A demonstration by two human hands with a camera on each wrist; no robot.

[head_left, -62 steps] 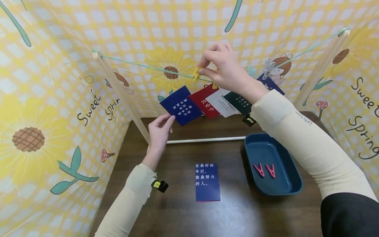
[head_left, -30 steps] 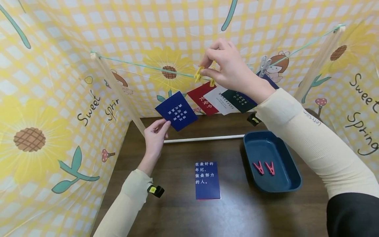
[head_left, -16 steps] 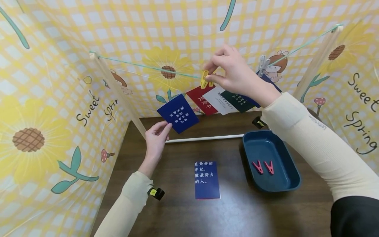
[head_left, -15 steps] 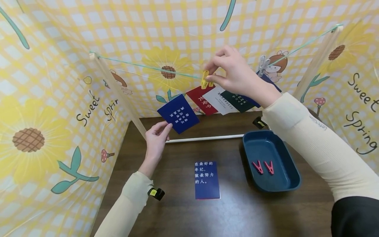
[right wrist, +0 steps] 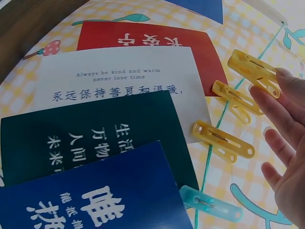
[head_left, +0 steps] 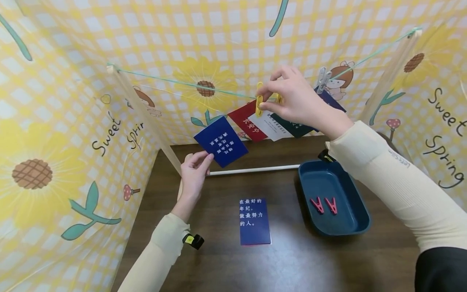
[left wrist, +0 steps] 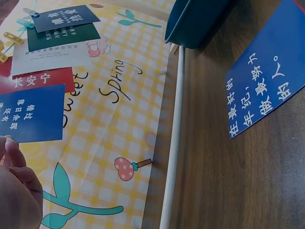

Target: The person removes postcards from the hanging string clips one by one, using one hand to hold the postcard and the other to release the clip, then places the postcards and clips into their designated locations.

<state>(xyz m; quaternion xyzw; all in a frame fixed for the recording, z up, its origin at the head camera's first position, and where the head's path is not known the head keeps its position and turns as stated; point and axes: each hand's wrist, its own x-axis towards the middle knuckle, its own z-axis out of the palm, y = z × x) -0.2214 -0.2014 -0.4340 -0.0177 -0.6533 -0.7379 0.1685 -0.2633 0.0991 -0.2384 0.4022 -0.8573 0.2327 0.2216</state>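
At its nine o'clock edge, my left-wrist view crops the left hand point(left wrist: 20, 193) and its blue rectangular paper card point(left wrist: 45, 110); toward seven o'clock in my right-wrist view, another blue card point(right wrist: 100, 195) hides part of a dark-green rectangular paper card point(right wrist: 95, 125).

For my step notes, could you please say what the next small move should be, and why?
Probably raise the blue card to the green string: the left hand holds it below, unclipped, while the right hand pinches a yellow clothespin.
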